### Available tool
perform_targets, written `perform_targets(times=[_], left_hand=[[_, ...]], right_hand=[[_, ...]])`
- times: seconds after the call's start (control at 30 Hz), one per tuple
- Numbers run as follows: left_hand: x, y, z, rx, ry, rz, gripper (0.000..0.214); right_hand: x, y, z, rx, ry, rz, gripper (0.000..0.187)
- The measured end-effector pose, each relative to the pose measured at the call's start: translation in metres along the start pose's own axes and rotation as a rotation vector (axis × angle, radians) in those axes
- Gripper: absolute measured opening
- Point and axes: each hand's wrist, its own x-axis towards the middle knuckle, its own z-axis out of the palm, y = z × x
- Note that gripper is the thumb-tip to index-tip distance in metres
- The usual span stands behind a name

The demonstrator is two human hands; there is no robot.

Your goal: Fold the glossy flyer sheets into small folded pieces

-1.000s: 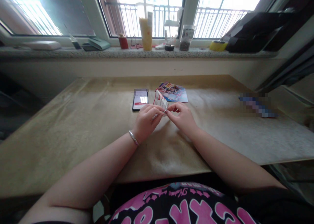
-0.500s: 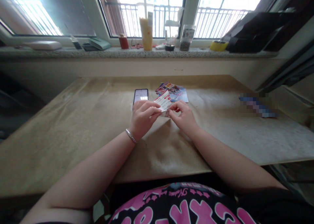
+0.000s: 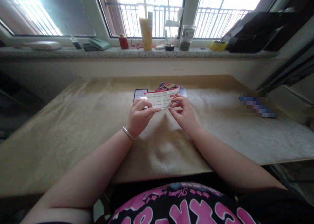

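Note:
A white printed paper sheet [image 3: 160, 99] with a red top edge is held up over the table, its text facing me. My left hand [image 3: 141, 114] pinches its lower left side, the thumb along the bottom edge. On the right side, my right hand [image 3: 181, 112] grips the sheet between thumb and bent fingers. Behind the paper lies a phone [image 3: 138, 93] with a lit screen, partly covered by the left hand. Colourful printed booklets or cards [image 3: 168, 85] lie just beyond the sheet, which hides much of them.
The table [image 3: 85, 125] has a tan, slightly wrinkled cover. A blurred bluish item [image 3: 257, 106] lies at its right side. Along the windowsill [image 3: 110, 53] stand a tall yellow drink cup [image 3: 146, 34], a red jar [image 3: 123, 41], a clear container [image 3: 186, 39] and a black bag [image 3: 255, 34].
The paper has gone from a tilted, folded-looking shape to a wider sheet spread between both hands. My left hand has shifted slightly left, and the booklets behind are more covered.

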Motion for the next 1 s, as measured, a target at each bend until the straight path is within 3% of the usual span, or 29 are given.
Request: perform_targets(times=[0.3, 0.57, 0.73, 1.0], left_hand=[[0.001, -0.006, -0.002, 0.104, -0.128, 0.103, 0.012], [-0.001, -0.005, -0.001, 0.084, -0.283, 0.11, 0.015], [-0.003, -0.005, 0.002, 0.028, -0.338, 0.055, 0.013], [-0.011, -0.011, 0.007, -0.079, -0.443, -0.124, 0.014]], right_hand=[[0.009, 0.016, -0.003, 0.232, 0.065, 0.269, 0.034], [0.014, 0.023, -0.006, 0.237, 0.058, 0.396, 0.044], [0.015, 0.027, -0.01, 0.251, -0.037, 0.441, 0.034], [0.017, 0.043, -0.018, 0.271, -0.241, 0.452, 0.033]])
